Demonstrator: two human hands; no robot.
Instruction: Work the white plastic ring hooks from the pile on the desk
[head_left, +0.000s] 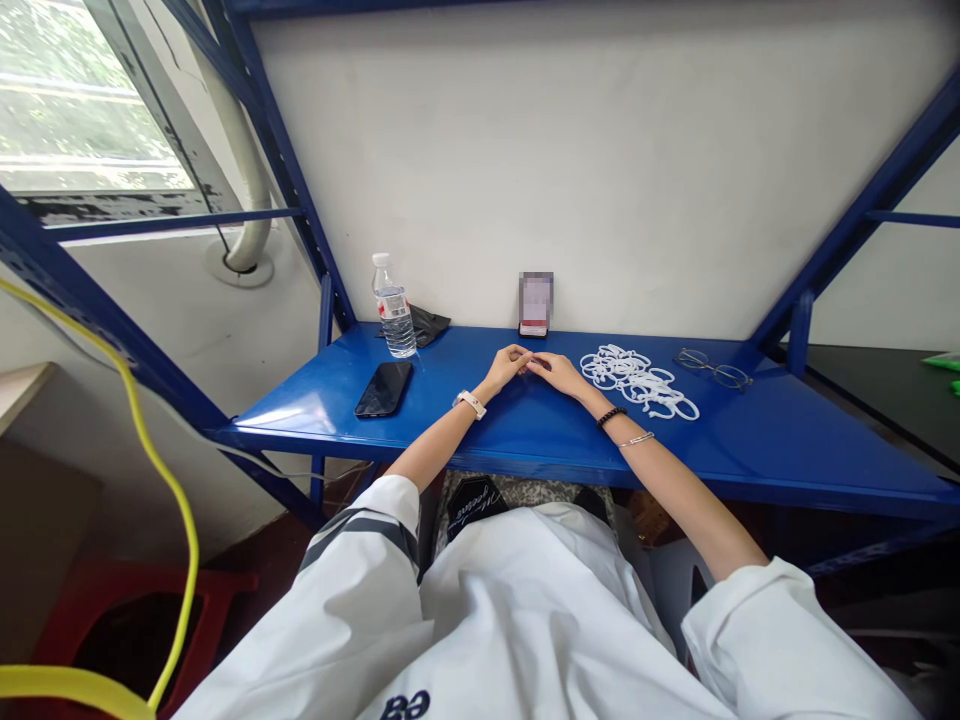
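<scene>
While the bottle (pixel 393 308) holds clear liquid (pixel 400 336), left hand (pixel 507 364) meets right hand (pixel 561 372), what their fingers (pixel 544 361) hold unclear.

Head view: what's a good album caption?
Left hand and right hand meet at a blue table near white loops.

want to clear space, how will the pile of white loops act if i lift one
The pile of white loops would probably snag together, since the loops overlap. It is likely light, as the strands look thin. Pushed, it may slide rather than roll, lying low and spread on the blue table.
</scene>
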